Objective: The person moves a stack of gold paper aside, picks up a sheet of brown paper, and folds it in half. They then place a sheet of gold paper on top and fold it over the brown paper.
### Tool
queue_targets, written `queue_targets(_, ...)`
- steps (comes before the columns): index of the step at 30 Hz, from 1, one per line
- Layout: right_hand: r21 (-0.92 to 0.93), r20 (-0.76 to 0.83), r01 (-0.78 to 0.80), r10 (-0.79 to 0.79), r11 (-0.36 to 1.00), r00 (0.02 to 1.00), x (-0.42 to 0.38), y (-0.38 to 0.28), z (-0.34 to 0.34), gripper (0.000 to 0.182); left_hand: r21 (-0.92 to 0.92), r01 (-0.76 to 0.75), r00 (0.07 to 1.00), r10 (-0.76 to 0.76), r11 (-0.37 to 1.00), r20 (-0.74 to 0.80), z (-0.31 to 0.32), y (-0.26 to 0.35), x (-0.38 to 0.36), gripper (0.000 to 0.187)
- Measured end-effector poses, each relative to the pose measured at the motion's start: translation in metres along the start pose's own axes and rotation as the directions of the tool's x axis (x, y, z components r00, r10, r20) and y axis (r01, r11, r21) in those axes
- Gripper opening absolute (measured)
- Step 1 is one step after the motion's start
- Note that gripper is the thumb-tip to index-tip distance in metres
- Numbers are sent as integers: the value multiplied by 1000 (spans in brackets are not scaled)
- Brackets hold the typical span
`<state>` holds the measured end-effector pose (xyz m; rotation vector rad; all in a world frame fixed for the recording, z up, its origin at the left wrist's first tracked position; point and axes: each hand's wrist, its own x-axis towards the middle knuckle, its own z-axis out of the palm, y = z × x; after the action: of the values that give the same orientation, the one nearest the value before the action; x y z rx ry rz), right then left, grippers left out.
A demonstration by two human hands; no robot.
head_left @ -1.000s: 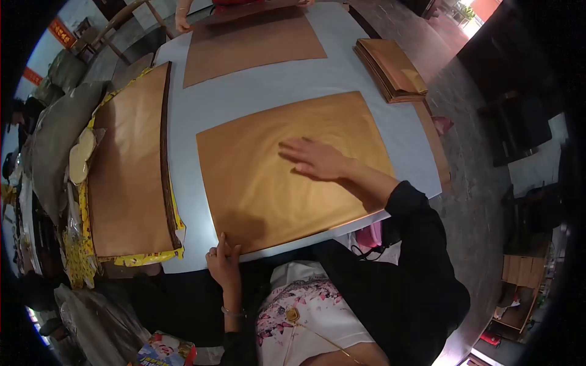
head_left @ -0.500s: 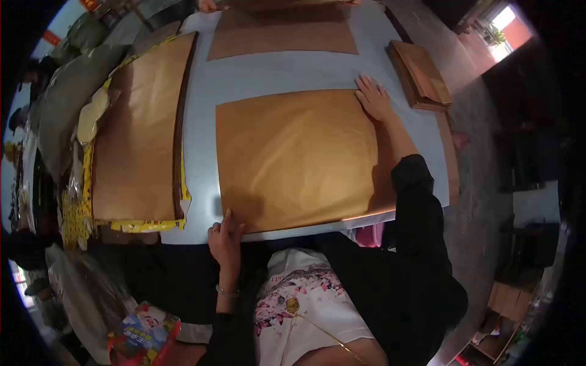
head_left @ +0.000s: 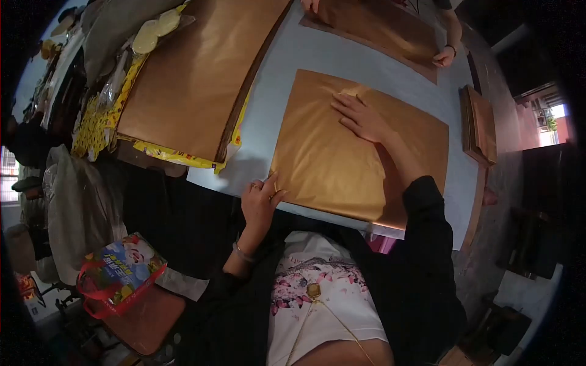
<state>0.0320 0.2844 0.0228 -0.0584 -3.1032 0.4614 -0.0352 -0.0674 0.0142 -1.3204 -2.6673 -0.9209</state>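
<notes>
A large brown paper sheet (head_left: 329,158) lies on the pale table (head_left: 250,152) in front of me. My left hand (head_left: 261,200) is at the sheet's near left corner, its thumb and fingers closed on that corner. Higher up on the same sheet, my right hand (head_left: 361,118) rests flat near the far edge, fingers spread, with nothing held. The sheet shows soft creases around the right hand.
A thick stack of brown paper (head_left: 195,79) on yellow wrapping lies at the left. Across the table, another person's hands (head_left: 444,56) touch a brown sheet (head_left: 378,30). Folded brown paper (head_left: 479,125) is stacked at the right. A colourful bag (head_left: 125,268) sits at lower left.
The view has turned. My right hand has moved left from the far right corner onto the sheet's far part. My left hand stays at the near left corner. More of the other person's hands shows.
</notes>
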Motion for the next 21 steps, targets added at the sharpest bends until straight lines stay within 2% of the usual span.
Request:
queue_targets(2,-35,-44,-23,21,999,999,20,22,5,48,7,9,1000,-9,1000,-11,0,2,0,47)
queue_targets(5,-81,-115,-85,76,993,991,32,6,1,49,37,15,1000,-14,999,-16,0,3,-1,47)
queue_targets(7,-15,1,134,-134,991,991,38,-21,-9,49,63,29,999,-28,998,-20,1,0,-1,47)
queue_targets(9,-50,19,215,-215,975,976,47,-26,9,49,9,-5,999,6,1000,-46,2,-1,-1,47)
queue_targets(12,-25,-5,145,-145,989,989,65,-16,18,48,8,66,998,-66,998,15,-1,2,-1,47)
queue_targets(13,-19,-6,164,-164,986,986,72,-11,17,48,-6,72,997,-72,997,31,0,1,-2,47)
queue_targets(16,-38,-64,-20,17,999,998,87,-4,14,49,13,88,996,-88,996,22,-1,3,-2,47)
queue_targets(21,-86,-134,-69,57,994,989,100,0,29,48,-44,58,998,-58,997,-2,1,1,-3,47)
